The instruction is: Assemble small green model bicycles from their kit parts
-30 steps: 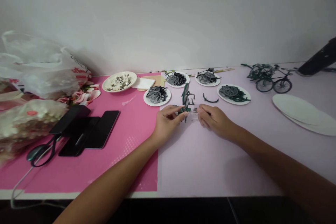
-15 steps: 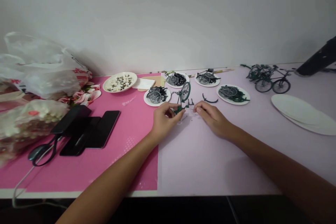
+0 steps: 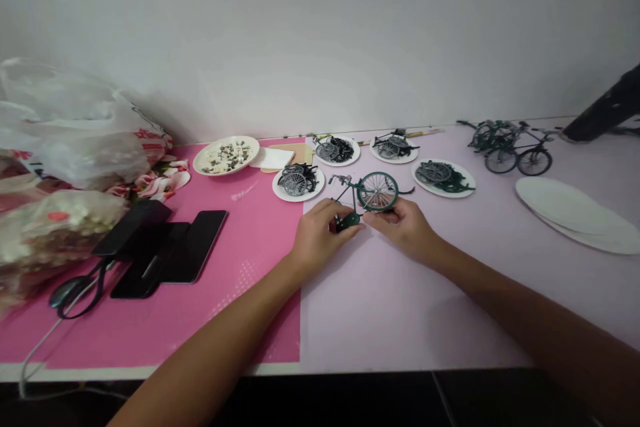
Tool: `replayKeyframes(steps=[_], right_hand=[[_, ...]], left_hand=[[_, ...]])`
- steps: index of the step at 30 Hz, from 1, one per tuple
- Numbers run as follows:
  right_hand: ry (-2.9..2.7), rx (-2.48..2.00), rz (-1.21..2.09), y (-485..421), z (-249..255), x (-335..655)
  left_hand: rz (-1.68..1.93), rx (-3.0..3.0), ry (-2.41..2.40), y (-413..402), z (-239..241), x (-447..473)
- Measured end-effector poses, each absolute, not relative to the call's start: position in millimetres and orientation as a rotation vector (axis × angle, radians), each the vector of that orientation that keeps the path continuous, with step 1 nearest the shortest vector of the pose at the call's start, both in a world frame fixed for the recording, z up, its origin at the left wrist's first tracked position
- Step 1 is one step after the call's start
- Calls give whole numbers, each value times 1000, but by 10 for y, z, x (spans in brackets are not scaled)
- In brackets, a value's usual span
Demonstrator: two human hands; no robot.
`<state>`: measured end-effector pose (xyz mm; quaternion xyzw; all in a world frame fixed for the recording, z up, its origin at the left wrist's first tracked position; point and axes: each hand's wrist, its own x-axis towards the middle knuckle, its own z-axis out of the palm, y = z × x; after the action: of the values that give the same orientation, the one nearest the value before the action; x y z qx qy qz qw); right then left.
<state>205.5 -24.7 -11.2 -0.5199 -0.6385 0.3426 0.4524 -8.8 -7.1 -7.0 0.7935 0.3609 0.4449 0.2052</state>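
Note:
A small dark green model bicycle (image 3: 379,191) is held up over the lilac part of the table, its spoked wheel facing me and its handlebar toward the left. My left hand (image 3: 320,230) is closed on its frame, thumb and fingers pinching near the green chain guard (image 3: 349,221). My right hand (image 3: 407,227) grips it at the lower rim of the wheel, with some fingers hidden behind. A curved dark part (image 3: 407,191) shows just past the wheel. Whether my right fingers also hold a small part, I cannot tell.
White plates of grey, black and green bicycle parts (image 3: 443,177) stand at the back. Several model bicycles (image 3: 520,152) are at the far right, near stacked white plates (image 3: 575,210). A bowl of small pieces (image 3: 227,155), phones (image 3: 195,247) and plastic bags (image 3: 85,127) lie left.
The bicycle has turned, so its wheel now faces me and lies further right. My right hand has moved from the small parts on the table to the wheel.

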Motion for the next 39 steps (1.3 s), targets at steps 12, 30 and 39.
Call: replayKeyframes(steps=[12, 30, 39], right_hand=[[-1504, -1237, 884, -198, -47, 1999], [-1357, -1325, 1067, -197, -6, 2014], [-1241, -1214, 1202, -156, -40, 2066]], left_hand=[[1100, 2419, 971, -56, -121, -95], [1142, 2233, 931, -89, -57, -73], [1312, 1617, 1088, -111, 33, -23]])
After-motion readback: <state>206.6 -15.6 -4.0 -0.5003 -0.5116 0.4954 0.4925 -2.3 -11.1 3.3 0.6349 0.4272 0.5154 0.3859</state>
